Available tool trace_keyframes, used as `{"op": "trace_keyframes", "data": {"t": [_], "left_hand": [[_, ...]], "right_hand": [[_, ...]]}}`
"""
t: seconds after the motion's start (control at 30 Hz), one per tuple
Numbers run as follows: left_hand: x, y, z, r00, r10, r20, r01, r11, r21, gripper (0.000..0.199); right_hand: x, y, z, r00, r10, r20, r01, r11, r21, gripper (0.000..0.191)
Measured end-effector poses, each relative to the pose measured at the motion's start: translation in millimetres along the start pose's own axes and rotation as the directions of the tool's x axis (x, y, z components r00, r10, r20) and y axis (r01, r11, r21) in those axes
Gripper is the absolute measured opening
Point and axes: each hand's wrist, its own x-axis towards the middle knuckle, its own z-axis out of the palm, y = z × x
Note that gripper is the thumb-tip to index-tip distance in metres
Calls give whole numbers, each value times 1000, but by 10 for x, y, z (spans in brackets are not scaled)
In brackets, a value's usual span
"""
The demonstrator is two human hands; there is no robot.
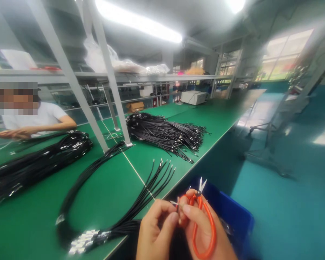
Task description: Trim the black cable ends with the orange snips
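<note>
My left hand (157, 225) is closed in a pinch on a thin black cable whose end is near the fingertips. Beside it, my right hand (206, 224) holds orange-handled scissors (212, 231), their blades parted and pointing up and away. The fingertips of my right hand also meet at the cable end, partly hidden by the fingers. A bundle of black cables (127, 216) with silvery ends curves over the green table (103, 196) left of my hands.
A large pile of black cables (165, 133) lies farther back on the table. At the left, a person in a white shirt (47, 117) sits behind another cable bundle (43, 159). Metal posts (113, 86) hold a shelf. A blue bin (238, 213) stands below the table's right edge.
</note>
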Motion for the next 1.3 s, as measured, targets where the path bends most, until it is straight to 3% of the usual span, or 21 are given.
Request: {"op": "trace_keyframes", "data": {"t": [0.17, 0.27, 0.37, 0.5, 0.57, 0.67, 0.83, 0.97, 1.07, 1.2, 1.3], "left_hand": [[63, 9, -29, 992, -125, 26, 128, 979, -159, 35], [79, 48, -39, 982, -173, 77, 185, 959, -213, 39], [66, 73, -31, 983, -168, 80, 182, 958, -221, 39], [35, 83, -1, 990, -140, 15, 139, 965, -220, 34], [28, 76, 15, 987, -160, -19, 152, 963, -221, 34], [34, 56, 24, 979, -201, -31, 186, 948, -257, 37], [56, 41, 1, 974, -221, -44, 201, 943, -264, 39], [59, 66, 18, 977, -208, -42, 187, 940, -286, 38], [49, 96, 44, 982, -186, -39, 166, 938, -303, 34], [21, 121, 69, 985, -165, -57, 146, 959, -243, 23], [6, 105, 78, 984, -164, -75, 145, 967, -210, 19]], "right_hand": [[76, -24, 2, 993, -79, -87, 69, 991, -116, 26], [149, -55, 26, 992, -122, -22, 114, 969, -220, 33], [171, -55, 60, 989, -131, 76, 148, 942, -302, 31], [120, 13, 84, 967, -253, 32, 243, 879, -411, 23], [88, 66, 64, 923, -385, 4, 332, 792, -513, 20], [52, 124, -17, 817, -577, 19, 441, 603, -665, 16], [23, 71, -145, 699, -696, 165, 536, 357, -765, 15], [57, 25, -153, 671, -681, 293, 602, 272, -751, 22], [86, 37, -140, 621, -684, 383, 660, 191, -727, 25], [87, 56, -116, 537, -724, 433, 710, 110, -696, 27], [81, 79, -132, 516, -740, 431, 728, 114, -676, 31]]}}
